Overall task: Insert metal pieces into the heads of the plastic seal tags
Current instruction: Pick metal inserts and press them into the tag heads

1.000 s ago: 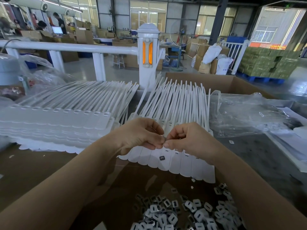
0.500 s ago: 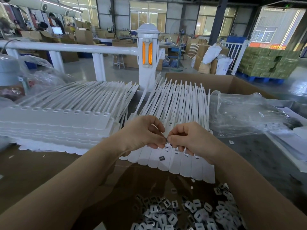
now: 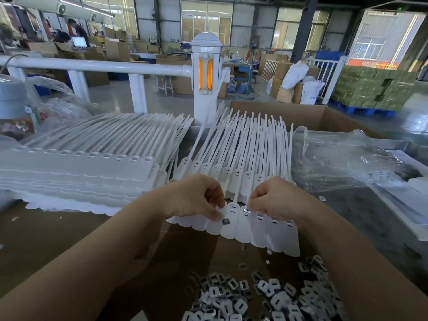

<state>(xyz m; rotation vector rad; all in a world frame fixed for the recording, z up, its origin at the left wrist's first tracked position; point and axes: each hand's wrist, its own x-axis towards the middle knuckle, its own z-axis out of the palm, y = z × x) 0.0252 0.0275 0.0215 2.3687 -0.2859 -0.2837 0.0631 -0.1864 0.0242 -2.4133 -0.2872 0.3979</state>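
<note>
The right hand [image 3: 275, 200] pinches a metal piece [image 3: 247, 210] at a tag head in the row of seal tags [image 3: 261, 230]. The left hand [image 3: 196, 198], fingers [image 3: 216, 214] curled, presses the row just left of it.

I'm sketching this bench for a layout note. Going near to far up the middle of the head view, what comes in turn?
Pile of metal pieces → row of seal tags under the hands → left hand and right hand side by side → white post with orange reflector.
</note>
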